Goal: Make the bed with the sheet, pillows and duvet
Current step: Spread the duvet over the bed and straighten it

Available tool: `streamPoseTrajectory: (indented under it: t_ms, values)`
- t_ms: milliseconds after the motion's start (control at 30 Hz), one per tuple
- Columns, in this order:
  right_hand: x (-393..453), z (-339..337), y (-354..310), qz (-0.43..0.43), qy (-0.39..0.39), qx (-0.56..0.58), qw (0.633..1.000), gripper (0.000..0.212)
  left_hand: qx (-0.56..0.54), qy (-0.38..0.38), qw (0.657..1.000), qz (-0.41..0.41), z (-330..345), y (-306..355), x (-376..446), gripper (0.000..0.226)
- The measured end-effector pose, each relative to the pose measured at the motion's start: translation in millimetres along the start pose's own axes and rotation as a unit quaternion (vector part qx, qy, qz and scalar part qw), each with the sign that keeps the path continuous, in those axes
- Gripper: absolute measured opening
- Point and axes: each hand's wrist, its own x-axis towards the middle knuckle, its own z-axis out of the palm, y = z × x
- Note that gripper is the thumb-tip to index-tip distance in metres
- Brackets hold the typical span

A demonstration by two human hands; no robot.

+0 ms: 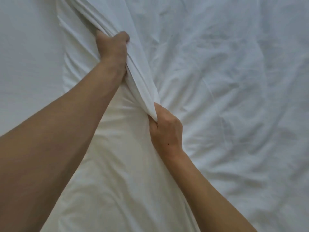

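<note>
**Both hands bunching white bedding — spread step in hand**

Left forearm [55,148] fills the view from 8 o'clock, nearest the lens. Left hand [112,47] sits just above centre, fist clenched around a gathered ridge of white fabric [140,77]. Right hand [166,129] at roughly 5 o'clock of centre, fingers curled tight on the same ridge lower down. Ridge runs taut between the two grips, then on toward 12 o'clock.

Flat white sheet [28,56] at 9 o'clock looks smooth, likely already laid. Crumpled white bedding [234,81] covers 1 to 5 o'clock. Can't tell whether the gripped cloth is duvet or top sheet. No pillows in view.

Judgement: mid-task, pulling the cover into position. Next move calls for an even pull with both hands, then releasing and flattening the creases on the 3 o'clock side.
</note>
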Motion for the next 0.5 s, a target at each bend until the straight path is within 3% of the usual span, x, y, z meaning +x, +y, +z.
streamPoseTrajectory:
  t_ms: [100, 200, 300, 367, 433, 500]
  values:
    - [7.6, -32.0, 8.3, 0.006, 0.038, 0.024, 0.999, 0.024, -0.048, -0.061, 0.994, 0.075, 26.6, 29.7, -27.9, 0.025]
    - [18.0, -77.8, 32.6, 0.016, 0.144, 0.056, 0.988, 0.005, -0.060, -0.153, 0.979, 0.118, 73.5, 56.4, -49.3, 0.017]
    - [27.4, -113.1, 73.1, 0.097, 0.214, 0.096, 0.967, 0.027, 0.073, -0.265, 0.952, 0.131, 135.7, 56.8, -67.7, 0.028]
    - [31.3, -111.6, 101.5, 0.193, 0.123, 0.114, 0.967, 0.026, 0.217, -0.310, 0.901, 0.213, 159.3, 36.1, -68.7, 0.015]
    - [36.0, -102.4, 131.0, 0.292, 0.034, 0.124, 0.948, 0.029, 0.391, -0.329, 0.814, 0.276, 157.8, -4.2, -63.1, 0.053]
    - [45.9, -96.3, 152.2, 0.333, 0.037, 0.108, 0.936, 0.035, 0.543, -0.275, 0.724, 0.324, 134.9, -49.9, -54.6, 0.067]
